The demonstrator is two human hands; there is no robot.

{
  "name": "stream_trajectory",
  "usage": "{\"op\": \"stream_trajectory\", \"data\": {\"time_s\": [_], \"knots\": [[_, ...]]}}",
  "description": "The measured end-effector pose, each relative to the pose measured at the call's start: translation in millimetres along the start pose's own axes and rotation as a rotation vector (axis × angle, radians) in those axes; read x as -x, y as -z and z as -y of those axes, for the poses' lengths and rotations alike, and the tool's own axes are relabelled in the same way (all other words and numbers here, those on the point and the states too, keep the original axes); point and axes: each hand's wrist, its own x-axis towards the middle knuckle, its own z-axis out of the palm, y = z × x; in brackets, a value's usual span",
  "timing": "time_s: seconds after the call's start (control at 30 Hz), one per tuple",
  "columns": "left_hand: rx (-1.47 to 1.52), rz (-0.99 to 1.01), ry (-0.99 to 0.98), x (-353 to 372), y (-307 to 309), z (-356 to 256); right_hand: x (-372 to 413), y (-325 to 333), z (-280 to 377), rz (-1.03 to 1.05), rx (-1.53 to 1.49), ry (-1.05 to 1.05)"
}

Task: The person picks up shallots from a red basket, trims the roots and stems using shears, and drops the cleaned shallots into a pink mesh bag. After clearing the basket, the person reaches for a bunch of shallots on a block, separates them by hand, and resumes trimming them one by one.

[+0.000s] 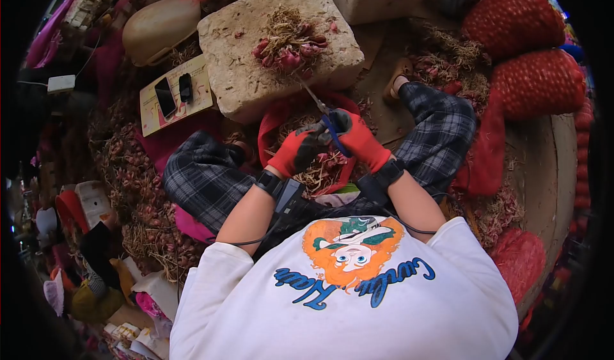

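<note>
My right hand (pixel 362 140), in a red glove with dark fingers, is closed around the blue handles of a pair of scissors (pixel 330 130). The metal blades point away from me, toward the foam block. Close beside it, my left hand (pixel 297 150), gloved the same way, has its fingers curled in near the handles; what they hold, if anything, is hidden. Beyond the blade tips a bunch of shallots (pixel 286 54) with dry stalks lies on the worn pale foam block (pixel 227 37). Below my hands sits a red-rimmed container (pixel 263 136) with shallots and dry trimmings.
A phone (pixel 165 98) and a small black device (pixel 185 87) rest on a printed board (pixel 149 123) at the left. Loose shallots (pixel 137 200) cover the floor there. Full red net sacks (pixel 537 82) are stacked at the right. A white foam box (pixel 382 0) stands behind.
</note>
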Motion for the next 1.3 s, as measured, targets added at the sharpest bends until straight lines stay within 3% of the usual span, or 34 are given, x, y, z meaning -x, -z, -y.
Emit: {"op": "stream_trajectory", "data": {"time_s": [0.03, 0.07, 0.1, 0.17, 0.27, 0.37, 0.47, 0.57, 0.67, 0.77, 0.87, 0.93, 0.97, 1.03, 1.1, 1.17, 1.2, 1.27, 1.3], "knots": [[0.270, -0.026, 0.093, -3, -4, -3, 0, 7, -3, 0.015, -0.159, -0.091], [0.291, -0.041, 0.091, -4, -5, 0, 0, 11, -5, 0.030, -0.318, -0.182], [0.312, -0.055, 0.088, -4, -6, 3, -1, 10, -8, 0.010, -0.232, -0.129], [-0.143, -0.058, -0.102, -1, -6, 23, 0, 6, -12, -0.030, -0.062, -0.022], [0.237, -0.153, 0.025, -2, -10, 19, 3, -7, -13, -0.144, 0.126, -0.024], [0.293, -0.123, 0.187, 1, -13, -3, 1, -1, -9, -0.132, -0.139, -0.166], [0.436, 0.045, 0.341, -6, -10, 9, -2, 13, -23, -0.111, -0.389, -0.281], [0.495, -0.157, 0.379, -11, -18, -8, -7, 22, -37, -0.163, -0.232, -0.266], [0.354, -0.255, 0.172, -16, -13, -5, -11, 34, -84, -0.228, 0.134, -0.158], [0.525, -0.252, 0.240, -16, -8, 19, -4, 38, -77, -0.097, 0.175, -0.288], [0.744, -0.305, 0.134, -20, -15, 43, -5, 30, -81, -0.213, -0.215, -0.153], [0.773, -0.324, 0.136, -18, -18, 51, -5, 19, -42, -0.225, -0.286, -0.070], [0.751, -0.304, 0.143, -17, -20, 64, -5, 12, -26, -0.232, -0.322, -0.028], [0.426, -0.254, 0.067, -16, -16, 54, -8, 3, -23, -0.225, -0.273, 0.034], [-0.177, -0.184, -0.094, -9, -13, 32, -6, -2, -16, -0.217, -0.185, 0.050], [-0.121, -0.179, -0.140, -13, -7, 13, -2, -4, -5, -0.203, -0.060, 0.022], [-0.094, -0.180, -0.160, -12, -6, 9, -2, -3, -11, -0.182, -0.218, -0.023], [0.857, -0.224, 0.170, -9, -17, 38, -4, 2, -25, -0.134, -0.535, -0.113], [1.332, -0.231, 0.340, -10, -20, 42, -4, 1, -22, -0.131, -0.522, -0.106]]}}
